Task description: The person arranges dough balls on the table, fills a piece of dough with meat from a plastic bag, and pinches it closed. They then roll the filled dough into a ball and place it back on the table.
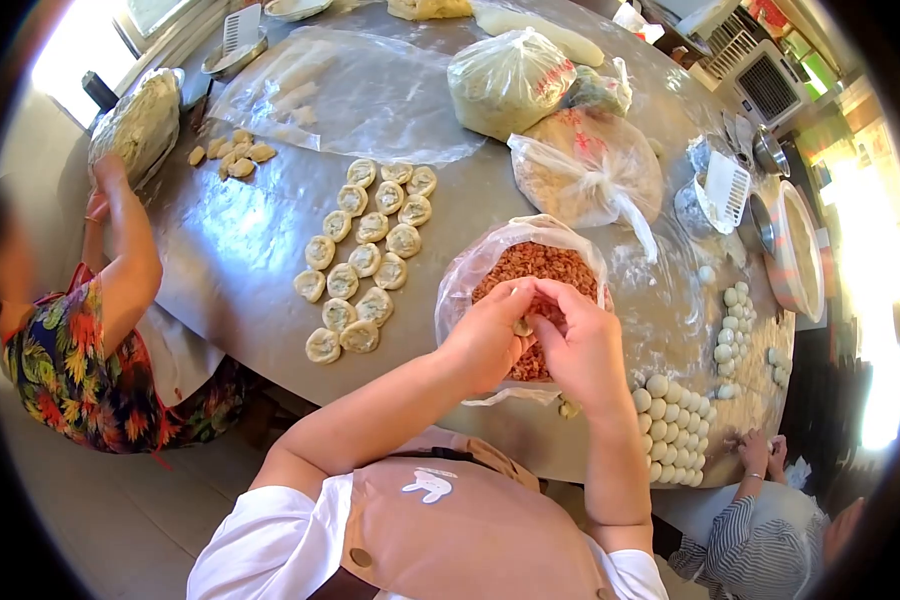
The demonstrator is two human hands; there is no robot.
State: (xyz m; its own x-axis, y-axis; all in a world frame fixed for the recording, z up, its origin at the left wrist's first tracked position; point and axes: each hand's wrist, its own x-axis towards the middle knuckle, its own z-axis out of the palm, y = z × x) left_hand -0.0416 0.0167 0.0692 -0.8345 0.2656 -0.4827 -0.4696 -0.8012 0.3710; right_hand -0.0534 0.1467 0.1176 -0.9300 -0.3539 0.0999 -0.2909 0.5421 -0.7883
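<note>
Over a plastic-lined container of reddish-brown crumbly filling [530, 262], my left hand [482, 342] and my right hand [576, 345] meet at the fingertips. Between them is a small piece of dough [522, 327], mostly hidden by the fingers. My left hand cups it from the left while the right thumb and fingers pinch at it. Left of the container, round filled pastries [365, 260] with dimpled tops lie in slanted rows. Pale dough balls [670, 430] stand in tight rows to the right of my right forearm.
Tied plastic bags [585, 165] sit beyond the filling; a clear plastic sheet [355, 95] covers part of the metal table. More dough balls [732, 330] and a large basin [798, 250] are at right. Co-workers sit at left [90, 330] and lower right [760, 530].
</note>
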